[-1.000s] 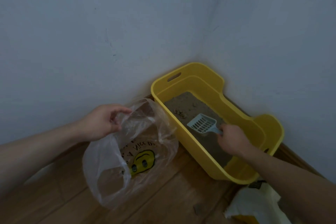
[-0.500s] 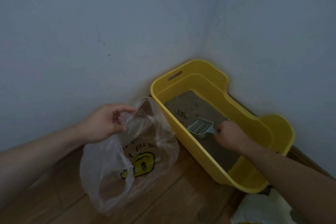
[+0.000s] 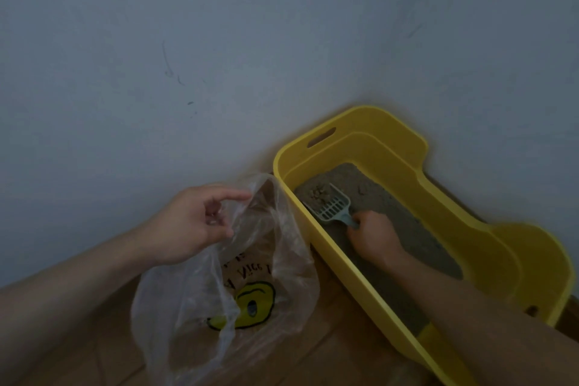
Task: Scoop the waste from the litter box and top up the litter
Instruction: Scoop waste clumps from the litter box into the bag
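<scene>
A yellow litter box (image 3: 470,226) sits in the room's corner, holding grey-brown litter (image 3: 407,229). My right hand (image 3: 372,236) is inside the box, gripping the handle of a pale blue slotted scoop (image 3: 333,205). The scoop's front edge lies low on the litter, at a small pile of waste clumps (image 3: 318,193) near the far end. My left hand (image 3: 194,222) pinches the rim of a clear plastic bag (image 3: 219,285) with a yellow smiley print, held open just left of the box.
Grey walls meet in a corner right behind the box. The wooden floor (image 3: 313,360) runs under the bag and box. The box's left wall stands between the bag and the scoop.
The scoop has moved toward the far end of the box and dropped down to the waste clumps. The view has shifted closer. The left hand still holds the bag open.
</scene>
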The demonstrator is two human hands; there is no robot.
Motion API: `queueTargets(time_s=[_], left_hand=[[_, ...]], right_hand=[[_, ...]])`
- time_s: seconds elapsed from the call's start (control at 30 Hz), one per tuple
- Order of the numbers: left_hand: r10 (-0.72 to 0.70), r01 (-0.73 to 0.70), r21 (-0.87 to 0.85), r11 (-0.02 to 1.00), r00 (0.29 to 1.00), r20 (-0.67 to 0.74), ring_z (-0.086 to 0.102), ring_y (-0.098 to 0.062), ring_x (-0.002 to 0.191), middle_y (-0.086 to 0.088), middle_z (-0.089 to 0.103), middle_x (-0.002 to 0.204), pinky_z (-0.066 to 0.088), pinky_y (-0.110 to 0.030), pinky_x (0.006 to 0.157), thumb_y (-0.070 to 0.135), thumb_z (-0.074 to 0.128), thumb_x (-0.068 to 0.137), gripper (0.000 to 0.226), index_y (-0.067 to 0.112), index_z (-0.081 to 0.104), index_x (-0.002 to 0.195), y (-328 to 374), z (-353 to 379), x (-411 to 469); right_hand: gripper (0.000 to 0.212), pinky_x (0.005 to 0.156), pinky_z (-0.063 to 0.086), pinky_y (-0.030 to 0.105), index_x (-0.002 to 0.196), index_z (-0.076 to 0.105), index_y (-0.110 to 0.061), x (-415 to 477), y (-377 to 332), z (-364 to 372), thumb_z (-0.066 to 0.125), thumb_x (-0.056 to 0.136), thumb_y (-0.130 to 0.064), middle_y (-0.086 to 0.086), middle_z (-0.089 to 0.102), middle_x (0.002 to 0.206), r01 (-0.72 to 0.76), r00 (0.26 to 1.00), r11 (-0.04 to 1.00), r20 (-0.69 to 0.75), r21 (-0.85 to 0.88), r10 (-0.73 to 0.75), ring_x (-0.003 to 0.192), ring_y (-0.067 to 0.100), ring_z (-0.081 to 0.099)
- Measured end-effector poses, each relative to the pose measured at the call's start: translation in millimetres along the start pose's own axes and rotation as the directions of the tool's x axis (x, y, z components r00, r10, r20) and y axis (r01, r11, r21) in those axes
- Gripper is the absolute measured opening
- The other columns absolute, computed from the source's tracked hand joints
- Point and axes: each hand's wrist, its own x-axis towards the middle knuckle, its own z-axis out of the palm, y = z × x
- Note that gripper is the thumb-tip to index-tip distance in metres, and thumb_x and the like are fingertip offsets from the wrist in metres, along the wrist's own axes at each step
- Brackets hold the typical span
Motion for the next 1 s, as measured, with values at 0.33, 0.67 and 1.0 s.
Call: queueTargets(time_s=[0.33, 0.67, 1.0], left_hand=[[-0.025, 0.025, -0.006, 1.0, 1.0, 0.005, 0.063, -0.008, 0.069, 0.021, 0.067, 0.094, 0.051, -0.018, 0.066, -0.017, 0.072, 0.074, 0.063, 0.031, 0.063, 0.114, -5, -5, 1], [-0.052, 0.052, 0.043, 0.998, 0.999, -0.002, 0.057, -0.013, 0.062, 0.001, 0.061, 0.064, 0.047, -0.019, 0.062, -0.012, 0.077, 0.072, 0.062, 0.035, 0.065, 0.111, -2, -10, 2], [-0.061, 0.056, 0.093, 0.994, 0.997, 0.045, 0.051, -0.011, 0.057, 0.001, 0.057, 0.059, 0.043, -0.021, 0.059, -0.012, 0.075, 0.074, 0.058, 0.032, 0.064, 0.11, 6, -10, -4]], right_hand=[[0.031, 0.073, 0.053, 0.032, 0.127, 0.059, -0.014, 0, 2, 23, 0.051, 0.098, -0.012, 0.005, 0.066, 0.106, 0.022, 0.997, 0.992, -0.071, 0.124, -0.014, 0.083, 0.014, 0.062], [0.018, 0.057, 0.046, 0.019, 0.104, 0.063, -0.026, -40, 8, -12, 0.054, 0.096, -0.012, -0.007, 0.063, 0.084, 0.062, 0.993, 0.987, -0.112, 0.151, -0.045, 0.073, 0.005, 0.062], [0.017, 0.056, 0.049, 0.022, 0.105, 0.067, -0.023, -79, 21, -38, 0.056, 0.095, -0.014, -0.007, 0.064, 0.08, 0.064, 0.987, 0.993, -0.15, 0.095, -0.05, 0.069, 0.006, 0.062]])
